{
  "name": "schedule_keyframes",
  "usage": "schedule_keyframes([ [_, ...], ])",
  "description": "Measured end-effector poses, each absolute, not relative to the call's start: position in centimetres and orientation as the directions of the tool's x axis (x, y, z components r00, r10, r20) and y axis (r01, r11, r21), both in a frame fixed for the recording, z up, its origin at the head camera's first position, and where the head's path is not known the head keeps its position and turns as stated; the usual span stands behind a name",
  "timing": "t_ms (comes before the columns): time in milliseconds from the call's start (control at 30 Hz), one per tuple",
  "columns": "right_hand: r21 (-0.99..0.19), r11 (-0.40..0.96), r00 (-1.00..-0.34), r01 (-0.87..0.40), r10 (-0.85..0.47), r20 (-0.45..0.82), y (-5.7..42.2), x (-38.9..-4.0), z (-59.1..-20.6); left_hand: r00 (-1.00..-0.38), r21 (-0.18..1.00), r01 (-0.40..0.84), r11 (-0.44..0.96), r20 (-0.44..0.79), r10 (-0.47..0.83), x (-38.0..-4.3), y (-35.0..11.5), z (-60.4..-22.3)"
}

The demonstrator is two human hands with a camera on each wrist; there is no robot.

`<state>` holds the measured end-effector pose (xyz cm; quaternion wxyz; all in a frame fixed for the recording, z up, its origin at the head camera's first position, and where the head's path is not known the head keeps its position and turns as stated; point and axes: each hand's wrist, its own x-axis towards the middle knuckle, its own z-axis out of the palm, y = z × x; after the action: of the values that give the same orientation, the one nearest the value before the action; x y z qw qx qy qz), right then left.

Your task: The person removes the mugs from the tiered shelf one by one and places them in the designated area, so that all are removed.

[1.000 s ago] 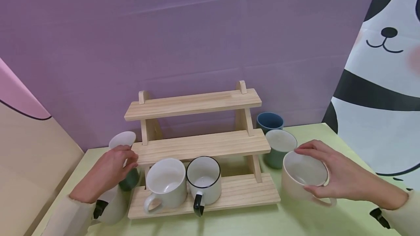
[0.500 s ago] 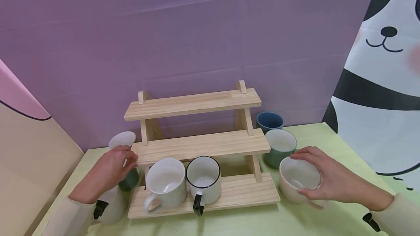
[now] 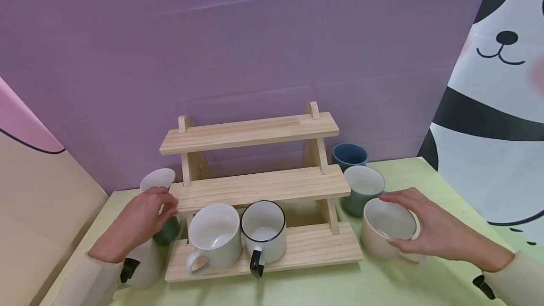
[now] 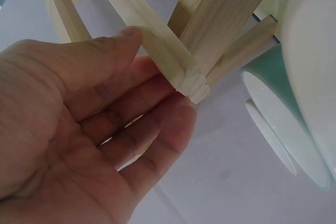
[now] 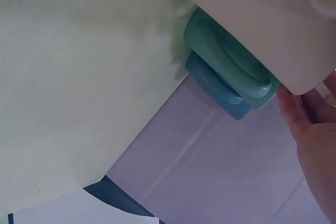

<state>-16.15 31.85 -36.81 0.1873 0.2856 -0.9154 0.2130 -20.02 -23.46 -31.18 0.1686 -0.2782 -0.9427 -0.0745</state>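
Observation:
My right hand (image 3: 437, 233) grips a cream mug (image 3: 376, 240) on the right side of the table, thumb at its near side and fingers at the far rim. In the right wrist view the fingertips sit right at the rim of this mug (image 5: 262, 19). My left hand (image 3: 138, 223) holds the left end of the middle board of a three-tier wooden shelf (image 3: 263, 185). The left wrist view has the thumb on one face of the board end (image 4: 163, 59) and the fingers under it. A white mug (image 3: 216, 235) and a black-rimmed mug (image 3: 269, 244) stand on the lowest tier.
Behind the cream mug are a green mug (image 3: 359, 197) and a blue mug (image 3: 349, 154), close to the purple backdrop (image 3: 255, 37). Left of the shelf, a green-and-white mug (image 3: 158, 178) and a white mug (image 3: 148, 268) are partly hidden by my left arm.
The cream mug has moved slightly left with my right hand around it, its position nearly steady over the last half second. My left hand stays on the shelf.

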Motion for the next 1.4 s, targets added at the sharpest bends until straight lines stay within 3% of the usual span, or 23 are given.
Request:
schedule_keyframes([
  [433, -0.297, 0.734, -0.762, -0.611, -0.443, 0.473, 32.2, -16.2, -36.3, -0.781, 0.044, 0.555, 0.830, 0.369, 0.503, -20.1, -23.4, -31.3],
  [833, -0.347, 0.764, -0.823, -0.544, -0.406, 0.397, 32.9, -16.1, -35.7, -0.777, 0.035, 0.556, 0.831, 0.377, 0.504, -20.1, -23.5, -31.3],
  [1400, -0.349, 0.721, -0.793, -0.599, -0.472, 0.385, 29.9, -17.0, -33.8, -0.798, 0.056, 0.545, 0.837, 0.340, 0.497, -20.0, -23.5, -31.1],
])
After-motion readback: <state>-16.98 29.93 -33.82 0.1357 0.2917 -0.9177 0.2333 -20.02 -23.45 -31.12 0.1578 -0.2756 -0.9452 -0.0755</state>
